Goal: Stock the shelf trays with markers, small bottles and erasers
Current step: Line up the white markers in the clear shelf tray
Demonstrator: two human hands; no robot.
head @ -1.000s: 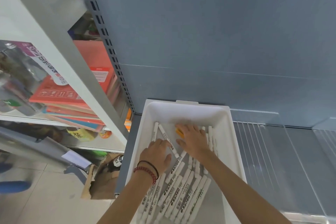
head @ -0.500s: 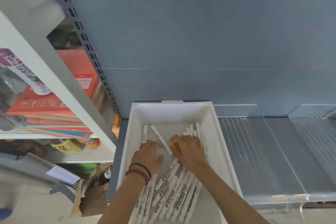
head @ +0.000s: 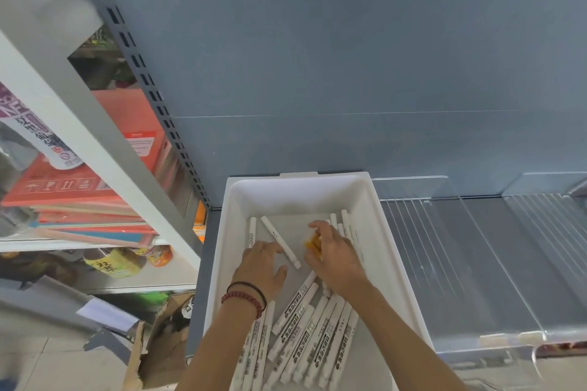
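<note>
Both my hands in white tray (head: 379,232), lower centre: left hand (head: 259,267) flat on markers (head: 313,333); right hand (head: 336,259) holds yellow item (head: 313,244)

place: stationery shop | signs: slotted shelving upright (head: 149,86); stocked marker tray (head: 374,209); clear shelf dividers (head: 476,232)

A blue-grey back panel (head: 349,57) fills most of the view, with a slotted upright (head: 149,86) running down its left edge and a grey shelf (head: 476,263) with clear dividers (head: 470,219) at its foot. To the left, a white rack (head: 104,152) holds stacked red boxes (head: 79,187). Below lie a pale tiled floor (head: 47,365) and torn cardboard (head: 165,336).
</note>
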